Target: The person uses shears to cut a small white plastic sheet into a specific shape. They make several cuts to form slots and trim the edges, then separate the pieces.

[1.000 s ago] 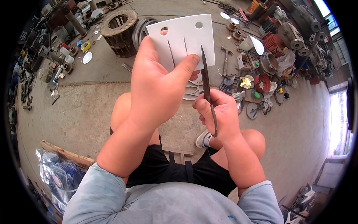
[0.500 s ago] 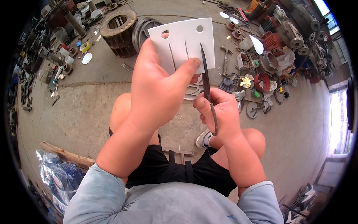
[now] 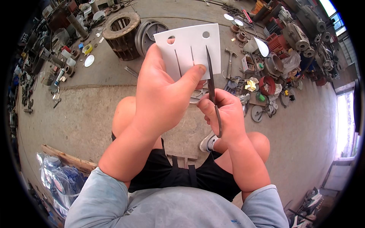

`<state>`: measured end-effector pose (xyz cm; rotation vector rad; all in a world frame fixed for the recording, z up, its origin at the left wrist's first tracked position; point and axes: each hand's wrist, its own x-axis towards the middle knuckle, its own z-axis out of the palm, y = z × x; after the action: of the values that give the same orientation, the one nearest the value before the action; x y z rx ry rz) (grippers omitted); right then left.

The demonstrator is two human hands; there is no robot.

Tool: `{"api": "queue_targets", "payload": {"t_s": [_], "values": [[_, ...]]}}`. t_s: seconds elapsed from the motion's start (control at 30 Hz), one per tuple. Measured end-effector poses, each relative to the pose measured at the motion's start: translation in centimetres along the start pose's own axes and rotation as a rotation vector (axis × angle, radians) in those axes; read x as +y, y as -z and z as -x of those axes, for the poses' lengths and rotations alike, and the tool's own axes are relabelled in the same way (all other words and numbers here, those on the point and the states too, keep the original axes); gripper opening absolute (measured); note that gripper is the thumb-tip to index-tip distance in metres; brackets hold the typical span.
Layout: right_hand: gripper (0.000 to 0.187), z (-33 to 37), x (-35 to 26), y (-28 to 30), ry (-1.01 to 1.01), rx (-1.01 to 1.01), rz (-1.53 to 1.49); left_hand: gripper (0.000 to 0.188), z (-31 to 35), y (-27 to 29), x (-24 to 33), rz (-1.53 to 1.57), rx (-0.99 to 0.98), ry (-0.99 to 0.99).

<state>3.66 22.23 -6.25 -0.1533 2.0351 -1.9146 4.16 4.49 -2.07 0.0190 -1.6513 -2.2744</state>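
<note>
My left hand [image 3: 163, 91] pinches a white sheet [image 3: 194, 34] by its lower part, thumb in front and fingers behind. The sheet has two round holes near its top edge and two narrow slits running down its middle. My right hand [image 3: 226, 114] grips dark metal scissors [image 3: 211, 79], their handle loop below the fingers. A blade lies upright over the sheet's right part, its tip below the right hole. Whether the sheet is between both blades I cannot tell. The left fingers behind the sheet are mostly hidden.
On the floor ahead stand a rusty slotted cylinder [image 3: 121, 36] and a grey metal wheel [image 3: 146, 36]. A hammer [image 3: 230, 62], a red ring [image 3: 267, 84] and motor parts [image 3: 296, 36] lie to the right. Plastic-wrapped blue goods [image 3: 62, 180] sit at lower left beside a wooden board [image 3: 70, 156].
The sheet and my left hand have shifted slightly down and to the right. The scissors have barely moved, staying on the sheet's right part.
</note>
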Motion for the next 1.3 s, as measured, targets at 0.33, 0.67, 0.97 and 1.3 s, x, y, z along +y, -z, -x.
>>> {"api": "queue_targets", "payload": {"t_s": [0.33,0.67,0.97,1.3], "values": [[0.037,0.7,-1.0,-0.3,-0.056,0.001,-0.027,0.046,0.2,-0.4,-0.1,0.052,0.064,-0.064],[0.042,1.2,0.4,0.3,0.017,-0.045,0.09,0.035,-1.0,2.2,0.3,0.241,0.067,0.137],[0.046,2.0,0.4,0.3,0.038,-0.145,0.087,0.035,-1.3,3.8,0.3,0.401,0.011,0.202],[0.056,1.5,0.5,0.1,0.021,-0.161,0.137,0.038,-1.8,4.6,0.7,0.427,-0.082,0.291]]}}
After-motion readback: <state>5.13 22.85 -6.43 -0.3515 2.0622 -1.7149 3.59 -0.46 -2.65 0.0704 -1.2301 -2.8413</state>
